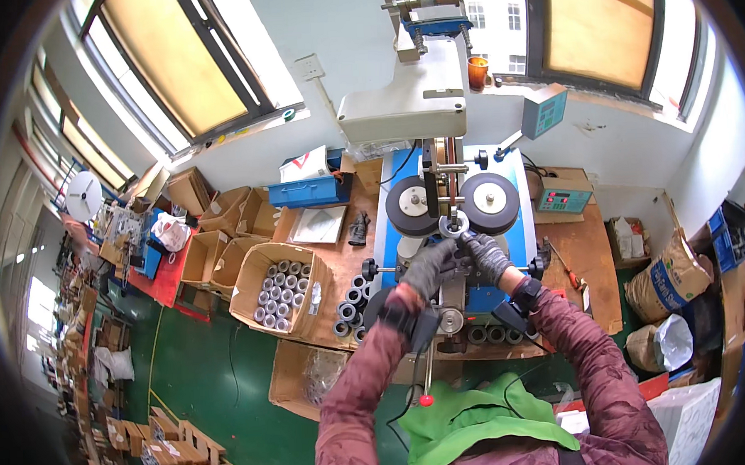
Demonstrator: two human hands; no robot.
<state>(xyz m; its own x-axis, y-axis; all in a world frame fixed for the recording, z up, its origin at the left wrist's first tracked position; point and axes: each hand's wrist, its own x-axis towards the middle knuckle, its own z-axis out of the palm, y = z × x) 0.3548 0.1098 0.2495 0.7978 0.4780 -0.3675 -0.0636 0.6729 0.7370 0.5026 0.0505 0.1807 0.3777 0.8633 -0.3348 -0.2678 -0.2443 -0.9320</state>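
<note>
Both gloved hands, left hand (432, 266) and right hand (487, 257), pinch a small ring-shaped core (453, 225) between the machine's two black wheels (410, 205). A carton of cores (277, 288) sits left

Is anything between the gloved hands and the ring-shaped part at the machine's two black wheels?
Nothing visible. The left hand and right hand both close on the ring-shaped part, which sits in the gap between the two black wheels. Whether it touches either wheel cannot be told.
</note>
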